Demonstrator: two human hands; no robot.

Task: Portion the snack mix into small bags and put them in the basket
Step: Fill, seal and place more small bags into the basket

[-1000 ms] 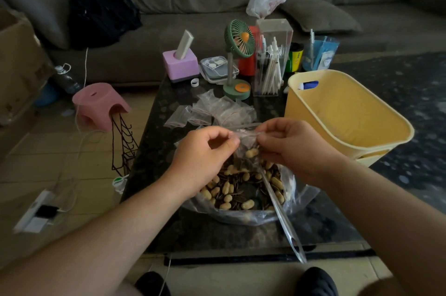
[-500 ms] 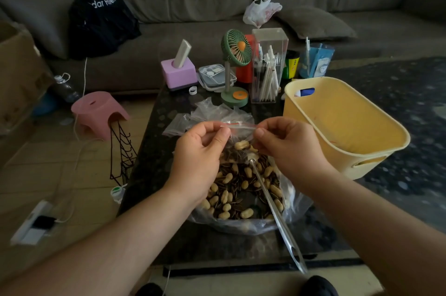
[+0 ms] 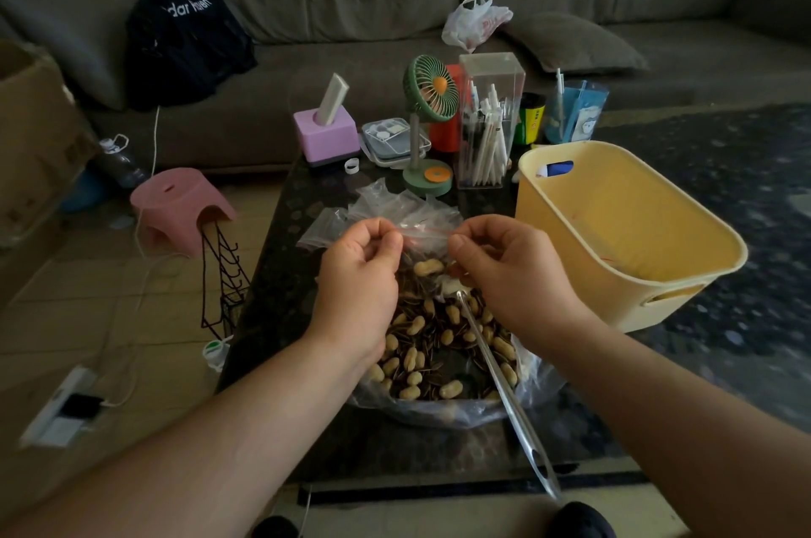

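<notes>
A small clear zip bag (image 3: 425,250) with peanuts and seeds inside hangs between my hands above the snack mix. My left hand (image 3: 357,274) pinches the bag's top edge at the left, and my right hand (image 3: 500,270) pinches it at the right. Below them a large clear plastic bag (image 3: 443,362) lies open on the dark table and holds peanuts and striped sunflower seeds. A metal spoon (image 3: 504,388) stands in the mix, its handle reaching toward me. The yellow basket (image 3: 697,274) stands to the right.
Spare small bags (image 3: 390,208) lie behind my hands. Further back on the table are a green desk fan (image 3: 428,129), a clear pen holder (image 3: 487,120), a pink tissue box (image 3: 327,134) and a lidded box. A pink stool (image 3: 180,204) and black wire rack stand left.
Both hands have lifted the small bag slightly and moved apart along its top edge. The camera has tilted down a little.
</notes>
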